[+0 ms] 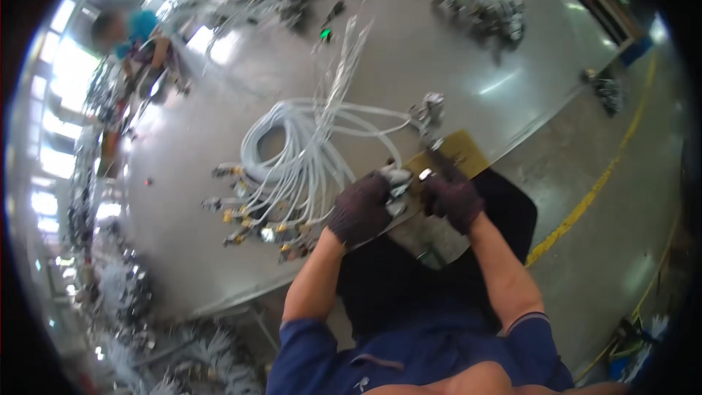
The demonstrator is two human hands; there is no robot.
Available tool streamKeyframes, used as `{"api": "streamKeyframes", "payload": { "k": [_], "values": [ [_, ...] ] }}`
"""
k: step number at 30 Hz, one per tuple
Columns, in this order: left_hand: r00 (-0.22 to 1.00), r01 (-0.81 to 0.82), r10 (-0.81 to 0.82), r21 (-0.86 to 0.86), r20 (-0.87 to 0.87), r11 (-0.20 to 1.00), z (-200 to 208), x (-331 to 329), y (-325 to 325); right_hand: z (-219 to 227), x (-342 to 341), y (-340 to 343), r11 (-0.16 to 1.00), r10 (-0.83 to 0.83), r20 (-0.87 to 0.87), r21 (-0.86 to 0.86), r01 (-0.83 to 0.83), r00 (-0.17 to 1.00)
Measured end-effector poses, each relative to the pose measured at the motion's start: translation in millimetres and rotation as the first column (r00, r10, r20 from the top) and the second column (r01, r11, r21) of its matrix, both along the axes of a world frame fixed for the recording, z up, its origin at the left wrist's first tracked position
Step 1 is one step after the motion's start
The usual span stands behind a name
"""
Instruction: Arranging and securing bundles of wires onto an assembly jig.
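Note:
My left hand [361, 208], in a dark glove, is closed around the pale grey and silvery ends of a cable [395, 175] at the table's near edge. Just right of it my right hand [455, 201], also gloved, is closed, with a small shiny piece [425, 174] at its fingertips; its kind cannot be made out. A coiled bundle of white cables [281, 153] lies left of my hands, with clear thin strips [340, 91] across it. Several metal and yellow connectors [238, 216] fan out at its lower left. Beyond my right hand sit silvery connectors [430, 113].
A yellowish board [468, 152] lies at the edge of the grey metal table [190, 249]. More cable bundles [486, 14] rest at the far side. Another person [139, 33] works at the far left. A yellow line [585, 216] marks the floor on the right.

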State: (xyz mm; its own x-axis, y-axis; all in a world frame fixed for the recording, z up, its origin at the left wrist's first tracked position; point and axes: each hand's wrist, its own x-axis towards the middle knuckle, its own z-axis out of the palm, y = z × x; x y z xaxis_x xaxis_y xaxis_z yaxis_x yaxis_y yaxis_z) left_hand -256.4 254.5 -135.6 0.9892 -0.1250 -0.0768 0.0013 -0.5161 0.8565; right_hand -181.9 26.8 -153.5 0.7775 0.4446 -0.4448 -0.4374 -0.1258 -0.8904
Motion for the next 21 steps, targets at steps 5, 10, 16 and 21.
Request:
{"api": "streamKeyframes", "payload": {
  "k": [5, 10, 16, 21],
  "values": [
    [0.995, -0.055, 0.034, -0.250, -0.091, 0.967, 4.8, 6.6, -2.1, 11.6, -2.7, -2.5, 0.988, -0.052, -0.041, 0.142, 0.057, 0.998],
    [0.992, -0.035, 0.007, -0.226, -0.124, 0.973, 24.7, 10.7, -8.1, 32.4, 9.9, -13.2, 0.998, 0.040, -0.045, 0.043, -0.039, 0.998],
    [0.973, -0.049, -0.016, -0.273, -0.230, 0.961, 23.9, 8.6, -5.4, 45.7, 35.7, -28.8, 0.985, 0.164, -0.037, -0.048, -0.165, 0.986],
    [0.993, 0.017, -0.040, -0.196, -0.115, 0.980, 27.0, 6.3, -4.0, 47.6, 30.1, -23.7, 0.988, 0.151, -0.037, -0.020, -0.152, 0.988]
  ]
}}
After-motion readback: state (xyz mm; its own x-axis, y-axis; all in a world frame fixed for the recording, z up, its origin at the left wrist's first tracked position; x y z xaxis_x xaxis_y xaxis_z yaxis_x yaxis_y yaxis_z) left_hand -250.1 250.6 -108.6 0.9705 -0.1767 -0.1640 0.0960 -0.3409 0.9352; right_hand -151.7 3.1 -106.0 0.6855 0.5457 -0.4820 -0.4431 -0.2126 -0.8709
